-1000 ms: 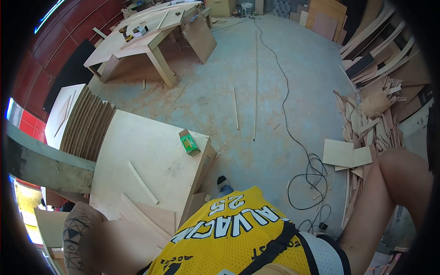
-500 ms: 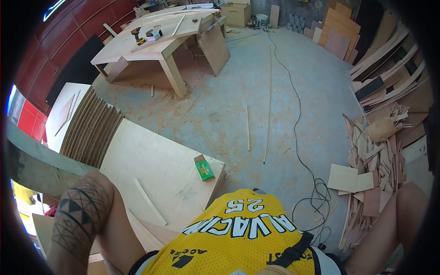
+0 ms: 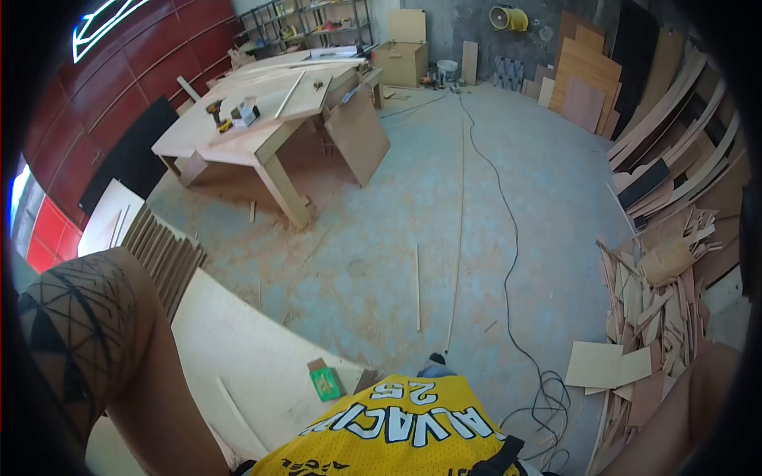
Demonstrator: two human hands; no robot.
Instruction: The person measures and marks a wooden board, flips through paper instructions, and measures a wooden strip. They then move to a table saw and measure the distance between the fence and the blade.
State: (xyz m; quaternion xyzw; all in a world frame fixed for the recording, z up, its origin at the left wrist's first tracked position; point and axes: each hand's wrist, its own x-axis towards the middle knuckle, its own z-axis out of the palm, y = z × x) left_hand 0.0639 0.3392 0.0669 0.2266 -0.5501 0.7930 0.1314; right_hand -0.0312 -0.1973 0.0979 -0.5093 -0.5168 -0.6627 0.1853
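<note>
Green box [image 3: 325, 383]: left arm [image 3: 163, 389] is seen left of it, worktop [image 3: 258, 353] edge close by it, mostly open floor [image 3: 369, 270] beyond it; hands cropped out, grip can't be told.

A red wall [image 3: 182, 67] runs along the left, near a white light [image 3: 99, 40]. Shelves [image 3: 305, 33] stand behind a table [image 3: 186, 133] on the blue-grey floor [image 3: 381, 230].

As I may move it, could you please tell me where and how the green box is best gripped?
I'd grip the green box across its middle, from above on the wearer's side, fingers on opposite sides: it lies uncovered on the pale panel, and its brown far end looks like a flap.
</note>
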